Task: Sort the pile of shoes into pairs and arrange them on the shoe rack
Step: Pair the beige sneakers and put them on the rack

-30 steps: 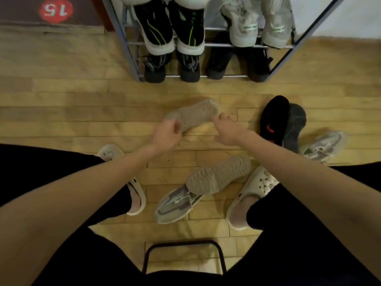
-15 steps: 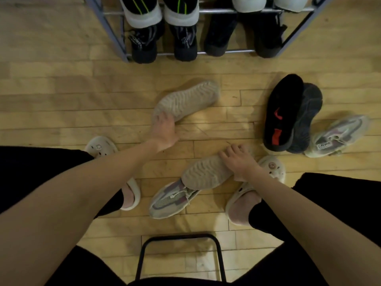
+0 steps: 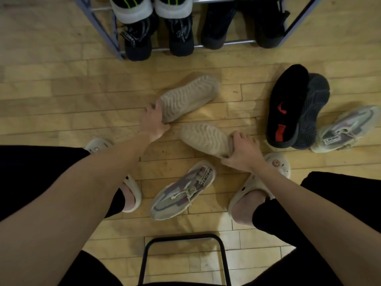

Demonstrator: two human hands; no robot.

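Observation:
Two beige shoes lie sole-up on the wooden floor. My left hand (image 3: pixel 153 120) grips the heel of the farther beige shoe (image 3: pixel 189 97). My right hand (image 3: pixel 242 152) grips the heel end of the nearer beige shoe (image 3: pixel 203 137). A grey-and-pink sneaker (image 3: pixel 181 190) lies upright between my feet, and its match (image 3: pixel 348 129) lies at the far right. A black shoe with red marks (image 3: pixel 286 106) leans on a dark grey sole (image 3: pixel 313 112). The metal shoe rack (image 3: pixel 99 25) at the top holds black shoes and white-soled pairs.
My feet wear white clogs, one (image 3: pixel 132 193) on the left and one (image 3: pixel 253 186) on the right. A black metal chair frame (image 3: pixel 183 240) sits at the bottom middle. Bare wooden floor stretches to the left of the rack.
My right hand has taken hold of the nearer beige shoe and swung it off the grey-and-pink sneaker, toe now pointing up-left. My left hand keeps its hold on the farther one.

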